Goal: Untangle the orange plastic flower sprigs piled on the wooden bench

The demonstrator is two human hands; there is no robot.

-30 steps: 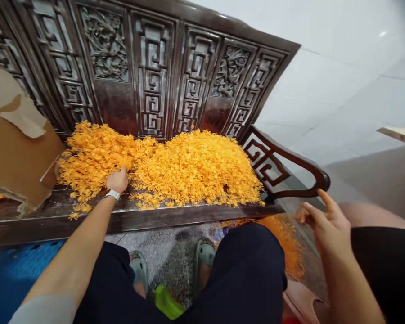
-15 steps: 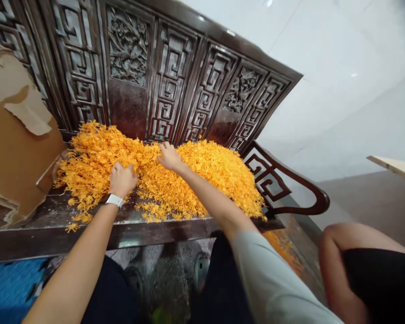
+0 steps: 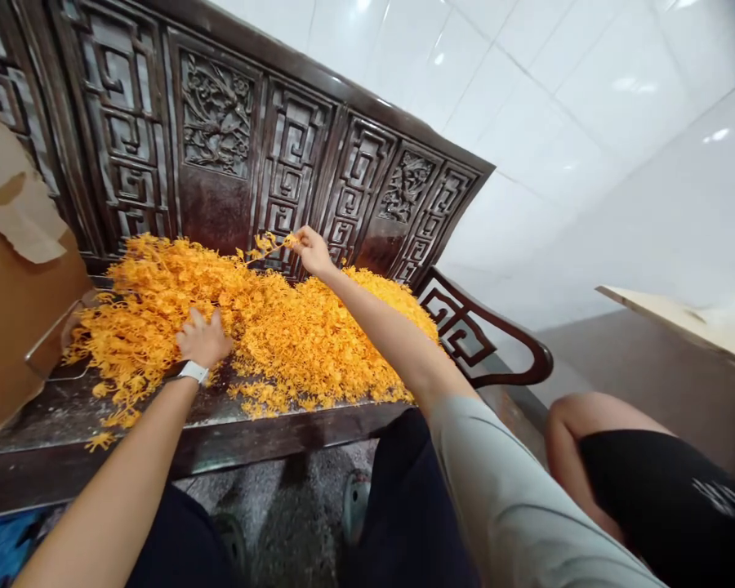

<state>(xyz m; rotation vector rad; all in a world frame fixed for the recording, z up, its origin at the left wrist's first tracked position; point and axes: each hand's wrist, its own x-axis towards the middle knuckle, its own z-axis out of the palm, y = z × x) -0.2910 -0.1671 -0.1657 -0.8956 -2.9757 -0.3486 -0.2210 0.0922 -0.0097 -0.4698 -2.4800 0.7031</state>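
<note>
A big heap of orange sprigs (image 3: pixel 294 335) covers the seat of a dark carved wooden bench (image 3: pixel 220 163). My left hand (image 3: pixel 203 339), a white watch at its wrist, lies flat with fingers spread on the left part of the heap. Above the heap's back edge, my right hand (image 3: pixel 311 249) is raised and pinched on a small orange sprig (image 3: pixel 268 242) that trails out to the left.
A torn cardboard box (image 3: pixel 12 294) stands at the bench's left end. The curved armrest (image 3: pixel 483 335) closes the right end. Another person's bare knee and black shorts (image 3: pixel 625 474) are at lower right. A pale board edge (image 3: pixel 679 318) juts in from the right.
My right hand has lifted from the heap's surface with a sprig pinched in it. My left hand has spread flatter on the heap. The view has tilted upward.
</note>
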